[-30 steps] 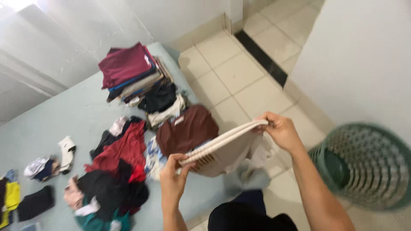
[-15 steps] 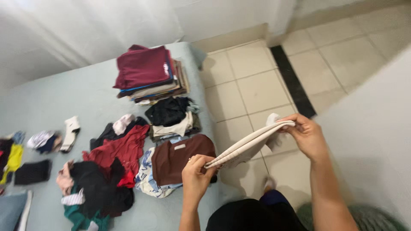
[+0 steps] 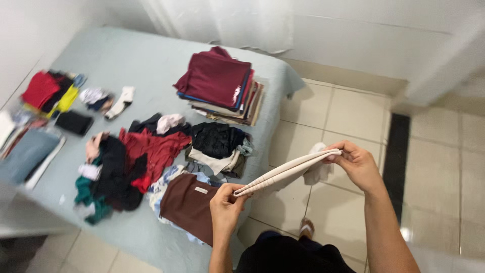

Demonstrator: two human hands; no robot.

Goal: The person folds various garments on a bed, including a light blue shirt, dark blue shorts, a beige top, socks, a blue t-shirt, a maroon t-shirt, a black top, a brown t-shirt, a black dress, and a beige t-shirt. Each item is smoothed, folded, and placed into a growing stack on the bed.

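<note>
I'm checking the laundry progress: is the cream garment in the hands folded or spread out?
Folded: the cream garment is a narrow layered strip stretched between the left hand and right hand.

Bright, even daylight enters from the curtained top centre of the frame; shadows are soft. Edges smear with motion blur, strongest at lower left and upper right

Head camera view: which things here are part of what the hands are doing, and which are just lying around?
In hand:
- left hand
- right hand
- cream garment, stretched flat between both hands

Lying about:
- bed
- maroon-topped folded stack
- brown shirt
- red garment
- black garment
- white sock
- tiled floor
</note>
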